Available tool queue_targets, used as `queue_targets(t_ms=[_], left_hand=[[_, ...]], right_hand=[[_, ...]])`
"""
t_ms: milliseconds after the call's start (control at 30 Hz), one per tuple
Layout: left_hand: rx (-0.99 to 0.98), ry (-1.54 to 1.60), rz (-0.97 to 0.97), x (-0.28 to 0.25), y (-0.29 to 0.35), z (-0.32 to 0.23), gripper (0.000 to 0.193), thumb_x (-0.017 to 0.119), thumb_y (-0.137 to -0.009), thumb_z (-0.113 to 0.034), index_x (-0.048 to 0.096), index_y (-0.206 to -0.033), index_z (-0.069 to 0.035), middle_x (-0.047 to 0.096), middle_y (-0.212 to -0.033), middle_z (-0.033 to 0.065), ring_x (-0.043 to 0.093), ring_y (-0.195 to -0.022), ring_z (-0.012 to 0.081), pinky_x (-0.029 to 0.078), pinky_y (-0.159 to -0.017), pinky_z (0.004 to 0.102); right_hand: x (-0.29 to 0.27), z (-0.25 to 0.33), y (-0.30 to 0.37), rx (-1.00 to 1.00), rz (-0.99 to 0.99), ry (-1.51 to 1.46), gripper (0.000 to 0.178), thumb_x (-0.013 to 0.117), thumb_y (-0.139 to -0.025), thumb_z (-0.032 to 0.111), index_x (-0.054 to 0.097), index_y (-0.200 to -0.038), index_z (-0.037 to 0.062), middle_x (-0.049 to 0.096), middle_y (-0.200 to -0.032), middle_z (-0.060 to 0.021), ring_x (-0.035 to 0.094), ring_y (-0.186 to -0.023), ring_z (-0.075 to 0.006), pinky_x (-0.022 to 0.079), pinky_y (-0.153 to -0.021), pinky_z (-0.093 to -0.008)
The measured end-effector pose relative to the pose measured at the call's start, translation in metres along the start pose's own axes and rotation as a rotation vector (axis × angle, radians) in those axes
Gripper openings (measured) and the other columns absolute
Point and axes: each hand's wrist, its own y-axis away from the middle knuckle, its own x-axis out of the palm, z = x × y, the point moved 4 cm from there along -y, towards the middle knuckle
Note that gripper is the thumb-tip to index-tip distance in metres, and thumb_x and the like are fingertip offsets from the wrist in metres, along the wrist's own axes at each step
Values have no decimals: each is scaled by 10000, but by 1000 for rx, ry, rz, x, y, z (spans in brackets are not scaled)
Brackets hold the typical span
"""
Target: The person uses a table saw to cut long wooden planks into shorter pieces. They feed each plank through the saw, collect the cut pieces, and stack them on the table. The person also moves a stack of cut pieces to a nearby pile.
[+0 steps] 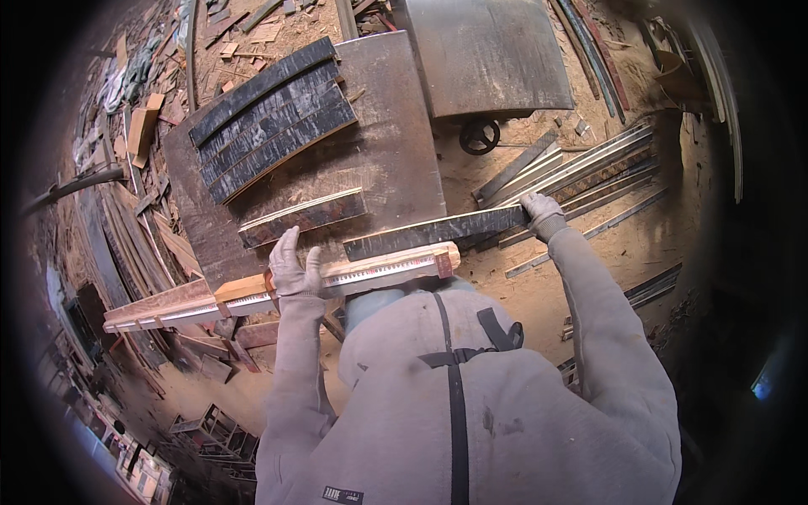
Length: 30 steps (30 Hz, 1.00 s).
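Observation:
My right hand (pixel 543 214), in a pale work glove, is closed round the right end of a long dark-faced board (pixel 438 232). The board lies slantwise in front of me, its left end over the metal table (pixel 389 105). My left hand (pixel 295 268), gloved too, has its fingers apart beside a long wooden bar with a measuring scale (pixel 383 268); whether its palm touches the bar I cannot tell. A yellowish wood piece (pixel 241 289) sits on the bar, left of that hand. Just beyond my left fingers rests a shorter dark board (pixel 307 217) with a pale edge.
Several dark boards (pixel 278 122) are stacked on the table's far left. Behind it stands a grey metal surface (pixel 492 55) with a black handwheel (pixel 480 136) below. Long strips (pixel 589 178) lie piled on the right. Wood scraps (pixel 145 128) litter the left floor.

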Motion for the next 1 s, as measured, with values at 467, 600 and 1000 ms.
queue_targets(t_ms=[467, 600, 1000], left_hand=[[377, -284, 593, 87, 23, -128, 1235, 855, -681, -618, 306, -1586, 19, 385, -1584, 241, 323, -1511, 436, 200, -1281, 564], [470, -201, 500, 94, 8, -106, 1201, 853, -663, -620, 360, -1545, 30, 499, -1444, 249, 473, -1357, 442, 322, -1191, 576], [414, -262, 637, 83, -72, -102, 1159, 849, -693, -527, 351, -1567, 47, 472, -1540, 251, 424, -1462, 409, 265, -1248, 522]], right_hand=[[-9, 102, 4, -106, -115, 181, 297, 702, -870, 129, 592, -1144, 89, 623, -1125, -140, 670, -1060, -298, 565, -890, -413], [-1, 105, -22, -208, -146, 96, 398, 732, -833, 110, 568, -1194, 82, 629, -1139, -147, 662, -1077, -318, 554, -905, -425], [-31, 45, -40, -358, -616, 24, 684, 841, -749, 220, 598, -1373, 83, 597, -1352, -115, 582, -1182, -354, 486, -1003, -496]])
